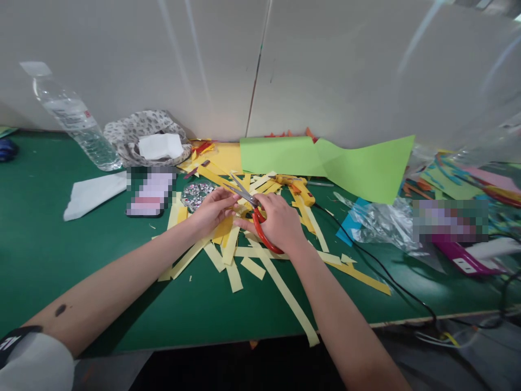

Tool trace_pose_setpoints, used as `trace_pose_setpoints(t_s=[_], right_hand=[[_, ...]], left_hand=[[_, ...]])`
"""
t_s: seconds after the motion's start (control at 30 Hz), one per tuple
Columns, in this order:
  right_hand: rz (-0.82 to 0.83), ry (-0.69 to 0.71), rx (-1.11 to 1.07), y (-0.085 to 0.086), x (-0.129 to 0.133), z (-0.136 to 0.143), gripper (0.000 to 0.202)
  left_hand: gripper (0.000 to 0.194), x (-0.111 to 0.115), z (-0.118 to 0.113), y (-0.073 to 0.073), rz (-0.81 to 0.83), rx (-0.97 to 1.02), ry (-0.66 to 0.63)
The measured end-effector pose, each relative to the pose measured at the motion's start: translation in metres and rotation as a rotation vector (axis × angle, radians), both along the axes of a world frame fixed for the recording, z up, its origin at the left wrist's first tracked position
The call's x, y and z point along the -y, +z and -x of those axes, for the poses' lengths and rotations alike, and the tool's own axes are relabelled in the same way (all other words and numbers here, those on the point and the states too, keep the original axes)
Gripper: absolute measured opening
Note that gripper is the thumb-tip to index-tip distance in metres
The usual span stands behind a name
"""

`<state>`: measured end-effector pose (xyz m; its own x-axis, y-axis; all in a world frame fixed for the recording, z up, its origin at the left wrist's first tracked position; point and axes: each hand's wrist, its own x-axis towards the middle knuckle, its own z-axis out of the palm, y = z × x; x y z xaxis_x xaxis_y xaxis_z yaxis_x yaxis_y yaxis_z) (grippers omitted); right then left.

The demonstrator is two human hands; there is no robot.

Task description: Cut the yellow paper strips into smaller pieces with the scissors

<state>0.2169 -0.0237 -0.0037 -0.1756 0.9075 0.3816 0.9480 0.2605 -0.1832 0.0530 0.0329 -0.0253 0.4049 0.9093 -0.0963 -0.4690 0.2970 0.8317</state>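
My right hand (283, 220) is closed around the red handles of a pair of scissors (262, 228). Their metal blades point up and left, slightly parted, beside the fingertips of my left hand (214, 212). Between those closed fingers is a yellow paper strip (214, 176), which slants up to the left along the blades. Many pale and darker yellow paper strips (285, 285) lie in a loose pile under and around both hands. Just left of the pile sits a clear round container of small shiny pieces (197, 195), partly covered by strips.
Behind the pile are green paper sheets (280, 155) and a yellow glue gun (301, 190) with a black cord. At left stand a water bottle (77, 119), a patterned cloth bag (142, 122) and a phone (152, 190). Plastic wrap (386, 222) and a magenta power strip (464, 258) lie right.
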Motion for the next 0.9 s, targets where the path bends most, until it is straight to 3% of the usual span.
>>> trace_pose_setpoints(t_s=[0.9], right_hand=[[-0.024,0.002,0.016,0.001,0.0008,0.0004,0.05]], left_hand=[[0.007,-0.0001,0.0007,0.0013,-0.019,0.033,-0.007]])
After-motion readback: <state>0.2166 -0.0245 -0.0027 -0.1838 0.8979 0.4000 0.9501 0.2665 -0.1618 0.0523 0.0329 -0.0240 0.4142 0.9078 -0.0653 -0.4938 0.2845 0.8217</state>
